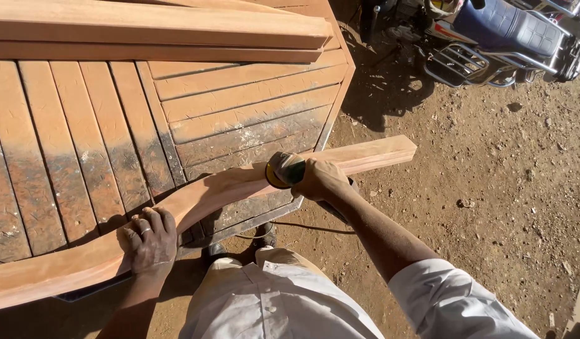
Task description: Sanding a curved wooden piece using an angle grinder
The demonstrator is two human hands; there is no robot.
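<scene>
Two hands show: the left hand (150, 240) and the right hand (319, 179). One curved wooden plank (202, 199) lies across one slatted wooden panel (114, 138). One power sander (284, 169) with one cord (302, 227). Two stacked beams (152, 31) at the top. One motorcycle (497, 31) on the dirt ground (491, 188).

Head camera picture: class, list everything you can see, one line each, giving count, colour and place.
curved plank: one, reddish-brown, lying across the panel's near edge
slatted panel: one, brown, dusty, left under the plank
beams: stacked, reddish, top left on the panel
sander: one, yellow and grey, on the plank
cord: one, dark, below the panel edge
motorbike: one, blue seat, top right
ground: brown dirt, right
left hand: flat on the plank
right hand: grip on the sander
</scene>
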